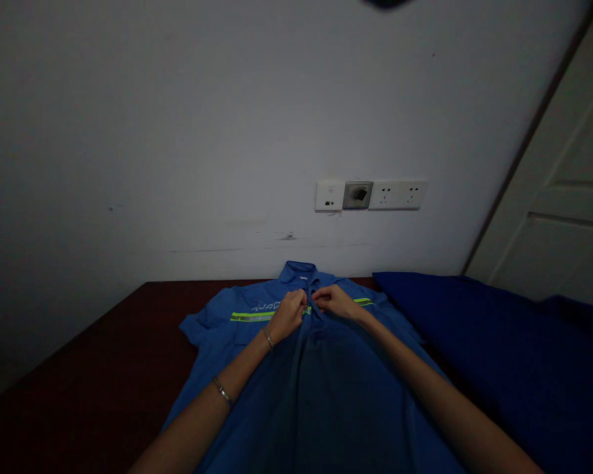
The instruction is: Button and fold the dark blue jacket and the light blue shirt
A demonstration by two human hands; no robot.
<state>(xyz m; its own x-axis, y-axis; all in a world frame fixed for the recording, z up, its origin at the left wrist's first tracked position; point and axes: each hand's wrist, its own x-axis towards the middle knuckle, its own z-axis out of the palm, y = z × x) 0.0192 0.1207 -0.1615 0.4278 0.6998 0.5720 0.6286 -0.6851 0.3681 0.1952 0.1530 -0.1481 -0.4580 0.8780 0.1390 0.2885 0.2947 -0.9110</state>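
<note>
A blue short-sleeved polo shirt [346, 388] lies face up, its collar toward the wall and a yellow-green and silver stripe across the chest. Pale lettering shows above the stripe on the left. My left hand [288, 314] is closed on the shirt's front at the neck opening, just below the collar. Close beside it, my right hand [337, 301] pinches the opposite edge of that opening. A small gap separates the two sets of fingertips. Any button between them is too small and dark to make out. Two bracelets circle my left arm.
The shirt rests on a dark red tabletop [113, 355] against a white wall [202, 131]. Dark blue cloth [514, 355] covers the right side. Wall sockets [395, 195] sit above the table, and a white panelled door [568, 191] stands at the right.
</note>
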